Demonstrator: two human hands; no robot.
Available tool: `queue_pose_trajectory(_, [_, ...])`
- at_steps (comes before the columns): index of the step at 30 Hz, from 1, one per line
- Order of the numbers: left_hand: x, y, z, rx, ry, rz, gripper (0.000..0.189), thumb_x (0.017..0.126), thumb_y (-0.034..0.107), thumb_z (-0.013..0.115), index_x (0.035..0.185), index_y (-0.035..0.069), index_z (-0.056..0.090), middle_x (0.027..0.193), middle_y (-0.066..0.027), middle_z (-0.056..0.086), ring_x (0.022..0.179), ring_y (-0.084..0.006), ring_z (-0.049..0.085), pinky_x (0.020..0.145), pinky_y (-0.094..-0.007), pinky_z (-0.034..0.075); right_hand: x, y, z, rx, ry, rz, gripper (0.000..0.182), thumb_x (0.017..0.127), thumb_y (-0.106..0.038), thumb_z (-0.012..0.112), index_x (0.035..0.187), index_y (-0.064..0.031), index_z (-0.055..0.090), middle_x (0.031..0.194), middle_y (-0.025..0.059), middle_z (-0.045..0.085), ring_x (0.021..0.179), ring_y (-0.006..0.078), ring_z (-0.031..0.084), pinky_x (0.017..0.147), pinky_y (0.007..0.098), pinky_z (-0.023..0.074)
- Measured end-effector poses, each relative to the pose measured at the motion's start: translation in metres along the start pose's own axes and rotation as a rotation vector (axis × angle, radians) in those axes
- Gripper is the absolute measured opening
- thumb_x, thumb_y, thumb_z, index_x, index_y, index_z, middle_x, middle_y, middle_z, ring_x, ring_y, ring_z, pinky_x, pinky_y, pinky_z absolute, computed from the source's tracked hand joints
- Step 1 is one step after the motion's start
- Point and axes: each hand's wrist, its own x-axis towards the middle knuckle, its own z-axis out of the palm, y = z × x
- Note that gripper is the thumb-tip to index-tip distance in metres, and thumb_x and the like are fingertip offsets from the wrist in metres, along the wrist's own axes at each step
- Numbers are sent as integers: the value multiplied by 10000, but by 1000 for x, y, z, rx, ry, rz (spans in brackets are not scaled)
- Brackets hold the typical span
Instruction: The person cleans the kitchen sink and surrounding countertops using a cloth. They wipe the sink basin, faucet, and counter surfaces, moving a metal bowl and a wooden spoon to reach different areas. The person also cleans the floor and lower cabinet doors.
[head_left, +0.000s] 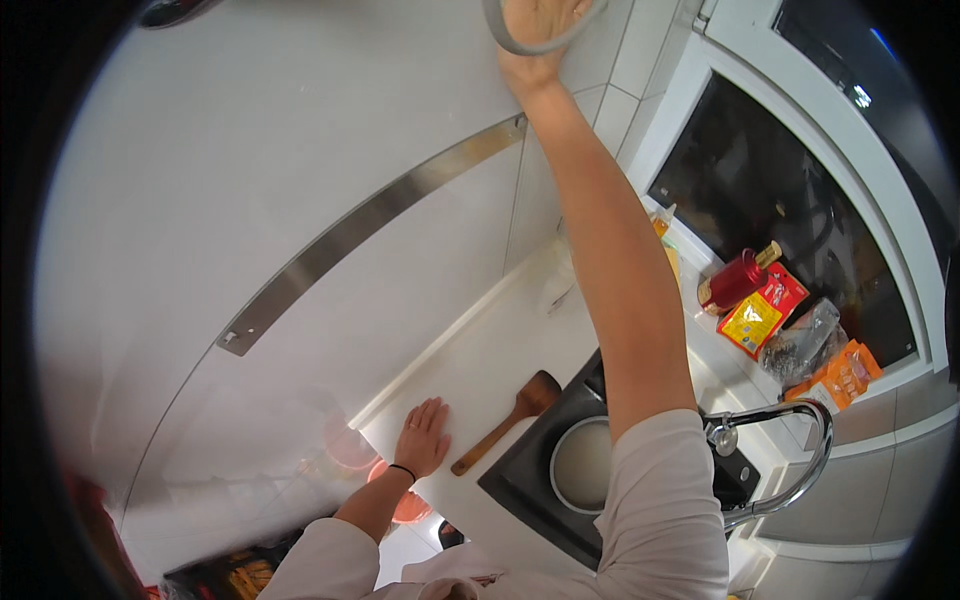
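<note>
My right hand (541, 37) is raised at the top edge of the view, its fingers cut off by the frame. A grey ring-shaped rim (525, 49) curves across the palm; what it belongs to, and whether the fingers grip it, cannot be seen. Low on the left, my left hand (422, 442) lies palm down on the white countertop (480, 352), fingers together, holding nothing. Beside it is a wooden spatula (504, 426), its blade near the black sink (525, 491). A round vessel of cloudy whitish liquid (583, 465) sits in the sink, partly hidden by my right sleeve.
A chrome faucet (814, 442) arches at the sink's right. On the windowsill are a red bottle (731, 283), a red-and-yellow packet (761, 311), a clear plastic bag (806, 341) and an orange packet (844, 375). A large pale panel with a metal strip (375, 225) fills the left.
</note>
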Motion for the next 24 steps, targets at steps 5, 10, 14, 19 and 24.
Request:
queue_pose_trajectory(5, [-2, -1, 2, -16, 10, 8, 530, 857, 230, 483, 1326, 14, 363, 1391, -166, 336, 1296, -333, 301, 1083, -453, 221, -56, 42, -15, 437, -85, 508, 515, 925, -270, 406, 1346, 17, 336, 1444, 164, 252, 1343, 286, 223, 1087, 380, 203])
queue_pose_trajectory(10, [-6, -3, 1, 11, -18, -21, 527, 862, 229, 477, 1329, 15, 359, 1400, -163, 324, 1299, -331, 294, 1086, -452, 220, -214, 54, -43, 99, -362, 882, 530, 943, -166, 318, 1411, 38, 173, 1488, 203, 145, 1376, 325, 140, 1124, 394, 114])
queue_pose_trajectory(14, [9, 4, 2, -6, -34, 12, 526, 862, 228, 476, 1330, 17, 361, 1401, -164, 323, 1300, -329, 293, 1088, -452, 217, -335, 43, -70, 116, -72, 1228, 509, 942, -154, 335, 1394, 41, 204, 1475, 187, 187, 1348, 291, 228, 1100, 357, 207])
queue_pose_trajectory(19, [2, -5, 0, 2, -37, -23, 521, 859, 217, 475, 1328, 16, 366, 1403, -162, 322, 1303, -332, 291, 1088, -454, 218, -315, -26, -79, 459, -15, 1854, 529, 905, -156, 384, 1369, 62, 256, 1466, 207, 212, 1339, 285, 268, 1102, 375, 215])
queue_pose_trajectory(24, [-5, -5, -2, -1, -20, -40, 523, 858, 213, 478, 1331, 18, 366, 1402, -161, 329, 1306, -332, 290, 1087, -456, 220, -165, -38, -49, 451, -57, 960, 467, 903, -219, 385, 1272, 68, 395, 1453, 222, 228, 1348, 360, 198, 1091, 451, 177])
